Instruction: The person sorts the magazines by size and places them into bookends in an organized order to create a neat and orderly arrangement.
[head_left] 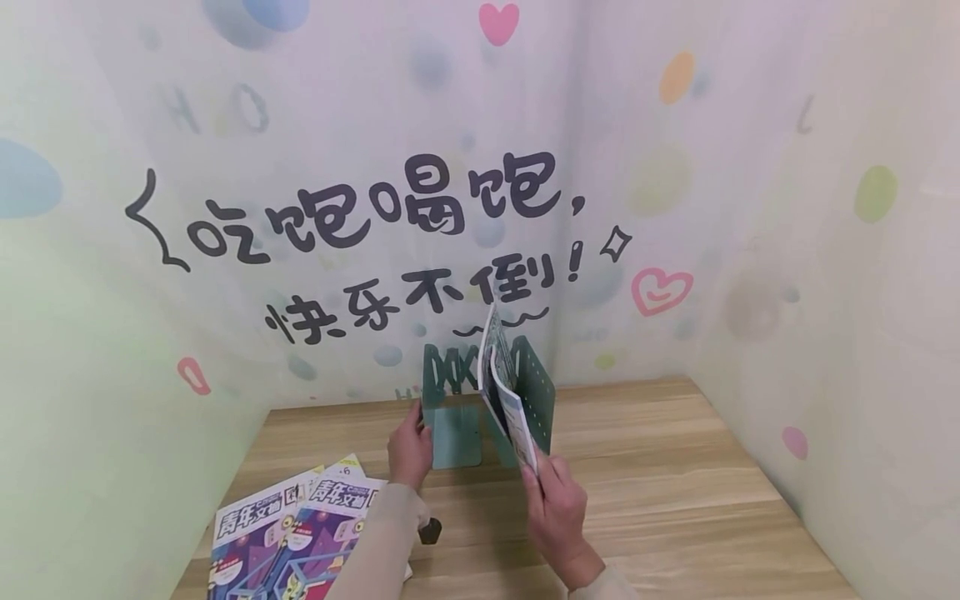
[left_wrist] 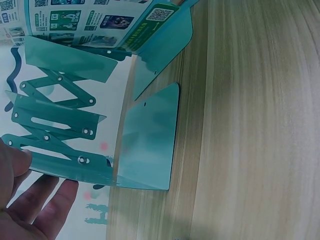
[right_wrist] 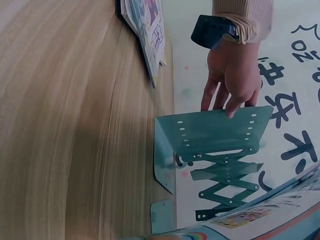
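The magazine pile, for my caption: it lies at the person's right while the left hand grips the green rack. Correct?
Not quite: the magazine pile lies at the person's left, as the head view shows. The left hand does grip the green rack.

Rack [head_left: 456, 442] teal; piled mags [head_left: 300, 550] purple & wht; table [head_left: 675, 475] tan, grained; wall [head_left: 352, 100] wht w/ pastel spots [head_left: 876, 193], blk txt [head_left: 432, 292].

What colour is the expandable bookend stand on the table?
The expandable bookend stand is teal green, showing best in the left wrist view.
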